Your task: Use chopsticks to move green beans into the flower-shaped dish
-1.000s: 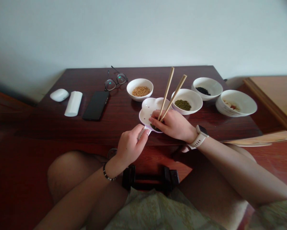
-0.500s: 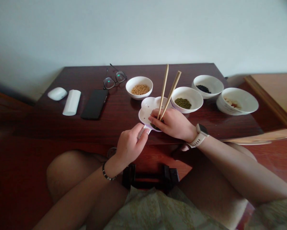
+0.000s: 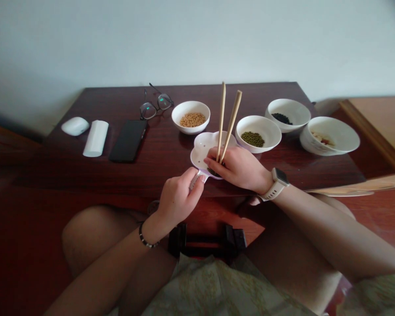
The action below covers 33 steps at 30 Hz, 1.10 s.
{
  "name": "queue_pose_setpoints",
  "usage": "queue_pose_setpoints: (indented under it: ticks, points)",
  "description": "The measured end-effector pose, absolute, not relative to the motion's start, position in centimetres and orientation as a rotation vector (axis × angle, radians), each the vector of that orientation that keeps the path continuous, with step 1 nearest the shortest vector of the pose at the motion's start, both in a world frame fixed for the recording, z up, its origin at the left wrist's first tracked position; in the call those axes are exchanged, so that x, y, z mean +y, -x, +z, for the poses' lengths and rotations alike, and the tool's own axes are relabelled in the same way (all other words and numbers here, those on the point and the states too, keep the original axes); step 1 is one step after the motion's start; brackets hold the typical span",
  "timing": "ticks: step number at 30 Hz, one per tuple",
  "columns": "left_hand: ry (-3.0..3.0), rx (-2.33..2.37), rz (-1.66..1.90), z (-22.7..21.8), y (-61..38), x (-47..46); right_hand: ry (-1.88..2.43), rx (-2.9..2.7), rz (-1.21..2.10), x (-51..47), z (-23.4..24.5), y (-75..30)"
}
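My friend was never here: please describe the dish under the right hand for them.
On the dark table, near its front edge, the left hand grips a handle. It belongs to the white dish below the right hand and chopsticks; unlike the round bowls, it is lobed.

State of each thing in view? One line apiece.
Scalloped dish: held; green bits inside, partly hidden
Chopsticks: held steeply, lower ends hidden
Left hand: gripping scalloped dish
Right hand: closed on chopsticks
Tan-bean bowl: upright, partly filled
Green-bean bowl: upright, partly filled
Black-bits bowl: upright, partly filled
Far-right bowl: upright, partly filled
Glasses: unfolded
Phone: flat, visible side dark
White cylinder: lying down
Watch: worn, screen dark
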<state>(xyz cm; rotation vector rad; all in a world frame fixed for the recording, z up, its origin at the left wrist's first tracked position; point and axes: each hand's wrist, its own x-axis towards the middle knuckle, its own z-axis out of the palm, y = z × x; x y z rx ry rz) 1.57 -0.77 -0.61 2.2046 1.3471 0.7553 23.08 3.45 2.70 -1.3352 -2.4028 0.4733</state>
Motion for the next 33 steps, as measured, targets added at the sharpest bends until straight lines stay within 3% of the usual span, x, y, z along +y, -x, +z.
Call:
queue_pose_setpoints:
  ticks: [33]
  points:
    - [-2.262, 1.346, 0.737, -0.58, -1.71, -0.68, 1.394, -2.467, 0.350, 3.38, 2.56, -22.88]
